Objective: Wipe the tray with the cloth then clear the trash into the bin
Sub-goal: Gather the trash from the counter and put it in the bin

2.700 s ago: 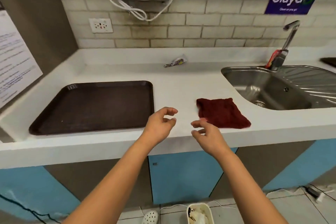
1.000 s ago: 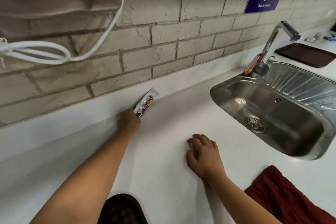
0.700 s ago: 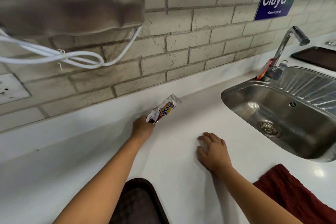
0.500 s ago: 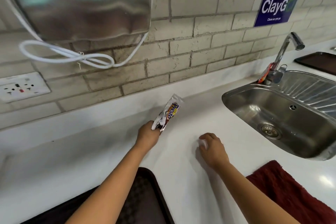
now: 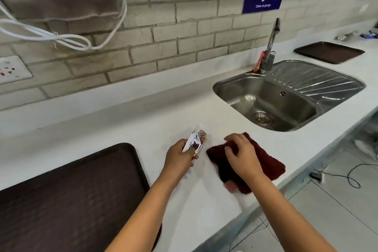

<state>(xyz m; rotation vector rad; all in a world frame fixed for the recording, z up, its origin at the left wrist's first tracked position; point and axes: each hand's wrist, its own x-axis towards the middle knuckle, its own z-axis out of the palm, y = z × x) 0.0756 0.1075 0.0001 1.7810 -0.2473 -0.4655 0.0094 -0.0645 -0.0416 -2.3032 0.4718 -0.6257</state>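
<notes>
A dark brown tray with rounded corners and a raised rim lies flat on the white table, at its left. A dark red cloth, rumpled, is spread on the table right of the tray, near the front edge. A crumpled white snack wrapper is held raised between the two.
</notes>
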